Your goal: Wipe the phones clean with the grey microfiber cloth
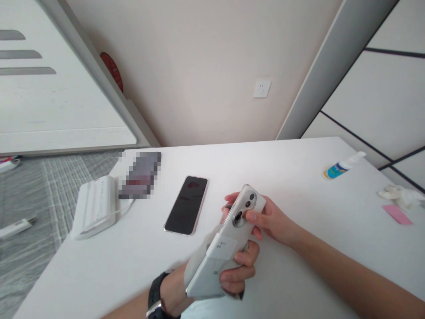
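1. On our far left, grey striped fabric [36,266] spreads below the edge of the white counter [139,270].
2. Near the counter's left edge we see a flat white device [96,201], with a white cable [124,208] running from it toward a pixelated dark object [142,175] just behind.
3. To the right of these, a black-screened phone [187,205] lies face up, apart from our hands.
4. Our left hand [237,272], wearing a black watch [154,292] at the wrist, curls its fingers around the lower part of a white phone [214,268], which we hold tilted above the counter, camera side up.
5. Our right hand [272,221] pinches the phone's upper end, thumb beside the round camera lenses [247,204]; fingers behind are partly hidden.
6. Well to the right, a spray bottle [338,169] lies on its side.
7. At the far right we find a pink slip [396,214] beside a crumpled white item [401,195].
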A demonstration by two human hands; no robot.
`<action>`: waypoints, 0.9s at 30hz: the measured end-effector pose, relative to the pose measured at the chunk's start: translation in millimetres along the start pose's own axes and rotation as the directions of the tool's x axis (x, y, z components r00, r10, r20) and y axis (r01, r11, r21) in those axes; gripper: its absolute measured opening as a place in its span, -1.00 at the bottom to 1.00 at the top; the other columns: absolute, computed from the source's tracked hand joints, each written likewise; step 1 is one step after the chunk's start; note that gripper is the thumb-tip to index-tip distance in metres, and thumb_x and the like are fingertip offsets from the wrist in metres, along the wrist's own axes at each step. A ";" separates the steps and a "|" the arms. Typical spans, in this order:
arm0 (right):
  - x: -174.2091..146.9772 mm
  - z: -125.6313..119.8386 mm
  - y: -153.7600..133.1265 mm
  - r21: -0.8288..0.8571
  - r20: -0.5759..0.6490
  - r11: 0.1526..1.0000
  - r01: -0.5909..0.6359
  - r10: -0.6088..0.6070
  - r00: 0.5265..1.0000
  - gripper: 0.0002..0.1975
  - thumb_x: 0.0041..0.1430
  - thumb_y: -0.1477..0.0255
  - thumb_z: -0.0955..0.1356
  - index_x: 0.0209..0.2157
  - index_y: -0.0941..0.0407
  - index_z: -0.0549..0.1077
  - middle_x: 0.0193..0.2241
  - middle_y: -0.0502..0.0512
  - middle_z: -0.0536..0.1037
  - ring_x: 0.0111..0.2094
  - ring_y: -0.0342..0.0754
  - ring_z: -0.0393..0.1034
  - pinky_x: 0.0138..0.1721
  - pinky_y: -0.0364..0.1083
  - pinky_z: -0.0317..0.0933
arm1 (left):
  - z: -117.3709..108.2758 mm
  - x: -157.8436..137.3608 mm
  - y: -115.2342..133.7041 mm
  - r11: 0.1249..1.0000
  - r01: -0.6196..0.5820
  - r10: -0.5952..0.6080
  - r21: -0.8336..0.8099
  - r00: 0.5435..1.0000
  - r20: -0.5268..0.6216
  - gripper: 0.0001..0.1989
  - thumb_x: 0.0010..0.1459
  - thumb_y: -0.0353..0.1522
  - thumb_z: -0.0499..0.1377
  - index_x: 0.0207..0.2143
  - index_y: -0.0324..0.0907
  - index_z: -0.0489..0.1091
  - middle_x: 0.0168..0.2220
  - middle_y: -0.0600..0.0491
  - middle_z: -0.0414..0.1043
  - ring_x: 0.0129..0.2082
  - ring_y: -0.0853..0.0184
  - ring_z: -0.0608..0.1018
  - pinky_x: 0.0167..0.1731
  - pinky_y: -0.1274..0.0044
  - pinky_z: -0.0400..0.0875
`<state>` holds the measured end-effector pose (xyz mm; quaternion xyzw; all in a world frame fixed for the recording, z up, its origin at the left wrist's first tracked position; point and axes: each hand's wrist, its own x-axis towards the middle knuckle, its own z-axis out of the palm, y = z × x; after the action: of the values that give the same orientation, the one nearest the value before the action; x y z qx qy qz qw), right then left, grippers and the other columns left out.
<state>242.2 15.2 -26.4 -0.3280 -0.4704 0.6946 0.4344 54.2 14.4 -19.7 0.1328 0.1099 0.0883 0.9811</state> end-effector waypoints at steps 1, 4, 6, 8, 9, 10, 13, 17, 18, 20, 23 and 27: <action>2.0 0.2 1.2 -0.012 -0.026 1.000 0.008 -0.008 1.000 -0.49 0.24 0.11 0.47 0.13 0.05 0.50 -0.09 0.15 0.63 -0.43 -0.18 0.43 -0.49 -0.24 0.27 | -2.9 1.1 -0.7 0.999 -0.047 0.047 0.008 0.999 -0.022 -0.61 0.27 0.00 0.18 -0.19 -0.15 0.38 -0.48 0.21 0.15 -0.73 0.55 0.08 -0.71 0.59 -0.18; 7.0 -0.1 5.5 -0.002 -0.091 0.998 0.064 -0.064 0.994 -0.51 0.26 0.15 0.47 0.17 -0.02 0.45 0.03 0.13 0.60 -0.09 -0.03 0.52 -0.13 -0.11 0.41 | -9.9 4.0 -2.3 0.976 -0.208 0.216 0.069 0.967 -0.134 -0.67 0.22 -0.06 0.28 -0.25 -0.12 0.38 -0.53 0.24 0.23 -0.78 0.55 0.18 -0.78 0.62 -0.06; 8.3 -0.7 8.1 0.035 -0.129 0.995 0.090 -0.085 0.988 -0.50 0.29 0.13 0.45 0.20 -0.08 0.41 0.17 0.12 0.52 0.06 0.02 0.49 0.05 -0.02 0.38 | -11.4 5.0 -2.4 0.961 -0.230 0.266 0.152 0.919 -0.290 -0.63 0.18 -0.04 0.33 -0.30 -0.14 0.40 -0.56 0.22 0.31 -0.78 0.53 0.26 -0.79 0.64 0.04; 7.9 -0.8 9.1 0.088 -0.154 0.993 0.079 -0.065 0.986 -0.47 0.30 0.06 0.42 0.23 -0.11 0.37 0.29 0.13 0.41 0.15 0.07 0.45 0.10 0.03 0.36 | -9.8 5.1 -2.0 0.957 -0.199 0.276 0.213 0.855 -0.440 -0.60 0.20 -0.02 0.32 -0.28 -0.18 0.46 -0.53 0.13 0.45 -0.72 0.47 0.41 -0.74 0.65 0.20; 7.3 -0.5 8.9 0.115 -0.164 0.991 0.065 -0.046 0.985 -0.45 0.30 0.01 0.40 0.24 -0.12 0.37 0.33 0.13 0.36 0.19 0.10 0.42 0.08 0.03 0.38 | -8.0 4.9 -1.9 0.958 -0.185 0.271 0.218 0.833 -0.482 -0.60 0.22 -0.03 0.30 -0.24 -0.20 0.49 -0.49 0.06 0.52 -0.65 0.43 0.49 -0.68 0.65 0.30; 6.5 -0.1 8.0 0.137 -0.174 0.989 0.051 -0.027 0.984 -0.44 0.29 -0.03 0.38 0.23 -0.12 0.38 0.36 0.13 0.32 0.24 0.13 0.37 0.04 0.01 0.41 | -5.8 4.7 -1.8 0.960 -0.185 0.267 0.210 0.828 -0.494 -0.61 0.25 -0.05 0.30 -0.19 -0.22 0.52 -0.44 0.00 0.57 -0.57 0.38 0.56 -0.61 0.63 0.38; 4.3 2.0 3.1 0.181 -0.203 0.984 0.008 0.030 0.979 -0.44 0.29 0.01 0.39 0.25 -0.14 0.36 0.39 0.09 0.27 0.30 0.17 0.30 -0.23 -0.09 0.49 | 0.6 5.6 -1.5 0.959 -0.237 0.281 0.153 0.848 -0.450 -0.67 0.26 -0.14 0.31 -0.14 -0.23 0.54 -0.33 -0.08 0.64 -0.40 0.28 0.66 -0.41 0.55 0.52; 2.9 3.8 -3.4 0.231 -0.204 0.972 -0.053 0.101 0.974 -0.28 0.24 0.34 0.46 0.37 -0.20 0.19 0.35 0.07 0.34 0.22 0.14 0.41 -0.59 -0.26 0.30 | 1.9 11.0 -0.4 0.936 -0.351 0.339 0.043 0.856 -0.391 -0.76 0.29 -0.18 0.30 -0.14 -0.16 0.53 -0.29 0.00 0.64 -0.29 0.20 0.70 -0.24 0.45 0.58; 2.8 3.6 -4.2 0.246 -0.197 0.967 -0.060 0.110 0.974 -0.23 0.23 0.39 0.46 0.38 -0.21 0.15 0.33 0.08 0.37 0.19 0.13 0.45 -0.62 -0.28 0.25 | 0.8 12.5 0.0 0.923 -0.384 0.360 0.005 0.860 -0.362 -0.77 0.30 -0.18 0.28 -0.13 -0.14 0.52 -0.26 0.02 0.63 -0.26 0.20 0.70 -0.19 0.42 0.58; 2.8 2.8 -5.2 0.263 -0.182 0.962 -0.072 0.123 0.976 -0.17 0.20 0.45 0.46 0.40 -0.19 0.11 0.28 0.10 0.44 0.15 0.12 0.49 -0.66 -0.32 0.16 | -1.6 14.5 1.0 0.904 -0.424 0.386 -0.064 0.869 -0.308 -0.74 0.34 -0.14 0.23 -0.09 -0.12 0.51 -0.21 0.03 0.63 -0.22 0.19 0.69 -0.10 0.39 0.56; 2.7 2.2 -6.0 0.235 -0.183 0.967 -0.095 0.140 0.973 -0.14 0.17 0.44 0.49 0.41 -0.17 0.10 0.23 0.14 0.50 0.06 0.09 0.54 -0.66 -0.31 0.13 | -1.5 14.0 2.8 0.917 -0.387 0.351 -0.095 0.897 -0.267 -0.56 0.36 0.00 0.12 -0.02 -0.13 0.53 -0.23 0.00 0.63 -0.19 0.17 0.68 -0.07 0.40 0.55; 2.6 4.6 -6.9 0.208 -0.257 0.976 -0.072 0.125 0.958 -0.13 0.13 0.41 0.52 0.39 -0.16 0.15 0.22 0.14 0.52 -0.07 0.05 0.59 -0.37 -0.14 0.45 | 8.5 9.8 6.4 0.924 -0.378 0.346 -0.053 0.888 -0.302 -0.33 0.43 0.07 -0.14 -0.03 -0.24 0.55 -0.28 -0.07 0.63 -0.24 0.19 0.68 -0.12 0.43 0.55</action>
<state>239.2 17.1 -18.5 -0.3979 -0.3194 0.7075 0.4890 64.7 20.4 -11.8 0.0824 0.2195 0.2940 0.9266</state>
